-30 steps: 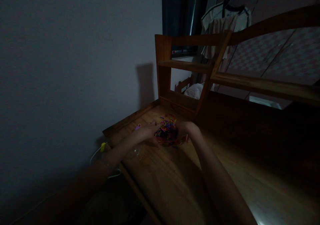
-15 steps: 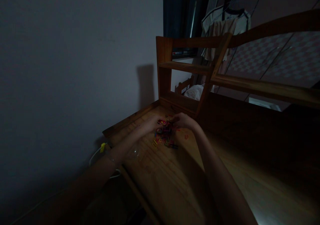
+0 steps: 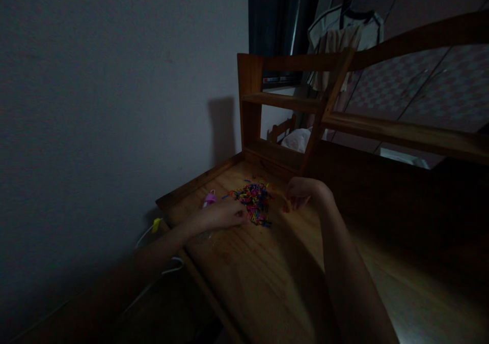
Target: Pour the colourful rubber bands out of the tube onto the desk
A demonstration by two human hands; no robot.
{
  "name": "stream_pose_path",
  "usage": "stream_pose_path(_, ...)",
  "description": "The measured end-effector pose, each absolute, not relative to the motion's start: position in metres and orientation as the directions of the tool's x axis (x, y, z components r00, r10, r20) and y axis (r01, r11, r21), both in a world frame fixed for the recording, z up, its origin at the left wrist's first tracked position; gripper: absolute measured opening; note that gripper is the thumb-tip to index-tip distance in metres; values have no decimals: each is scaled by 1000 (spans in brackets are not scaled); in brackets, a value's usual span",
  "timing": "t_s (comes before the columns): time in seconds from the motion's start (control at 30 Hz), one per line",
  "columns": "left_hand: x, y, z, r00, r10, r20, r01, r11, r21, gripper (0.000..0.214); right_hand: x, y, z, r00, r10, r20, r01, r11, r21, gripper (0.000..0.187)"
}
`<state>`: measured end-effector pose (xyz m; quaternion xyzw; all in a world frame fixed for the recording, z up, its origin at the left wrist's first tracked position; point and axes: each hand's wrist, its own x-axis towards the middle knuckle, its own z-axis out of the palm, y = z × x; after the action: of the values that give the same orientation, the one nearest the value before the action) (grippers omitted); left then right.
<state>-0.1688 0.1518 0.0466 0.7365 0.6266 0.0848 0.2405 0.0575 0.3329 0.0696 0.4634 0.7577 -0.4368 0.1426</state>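
A heap of small, thin, brightly coloured pieces, looped or clip-like, lies on the wooden tabletop; their exact kind is too small to tell. At the heap's lower left edge is my left hand, its fingers curled in; whatever they may hold is hidden. To the right of the heap, my right hand hangs palm down with its fingers apart and pointing to the table. Close by its fingertips lies a small red piece. A pink-purple object with a loop lies behind my left wrist.
A wooden shelf frame rises at the table's back edge. The wall borders the left side. A white cable with a yellow tag hangs at the left corner. The room is dim.
Both hands have come away from the heap: my left hand toward me, my right hand to the right. More of the coloured heap and the pink-purple object now show.
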Motion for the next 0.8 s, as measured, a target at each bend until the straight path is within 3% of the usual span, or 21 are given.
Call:
stream_pose_path(0.07, -162, 148, 37, 216, 942, -257, 910, -99, 402, 30, 50, 330, 63, -501, 532, -683, 852, 168, -495, 15)
stream_pose_path(0.13, -158, 150, 31, 220, 951, -215, 901, -115, 417, 29, 39, 326, 56, -506, 519, -689, 848, 151, -509, 19)
stream_pose_path(0.37, -152, 158, 32, 261, 960, 98, 821, -274, 500, 23, 4, 313, 53, -669, 558, -492, 666, 154, -730, 17)
stream_pose_path(0.47, -135, 142, 35, 257, 955, 150, 808, -297, 509, 26, 7, 314, 59, -690, 578, -437, 625, 170, -762, 18)
stream_pose_path(0.57, -110, 123, 32, 385, 907, 170, 751, -415, 514, 30, 18, 320, 62, -684, 641, -348, 603, 228, -765, 20)
stream_pose_path(0.67, -92, 116, 22, 440, 877, 194, 783, -480, 396, 29, 27, 327, 61, -673, 685, -281, 607, 294, -738, 24)
stream_pose_path(0.8, -91, 125, 11, 323, 918, 228, 903, -371, 214, 29, 32, 334, 61, -653, 742, -154, 614, 399, -681, 27)
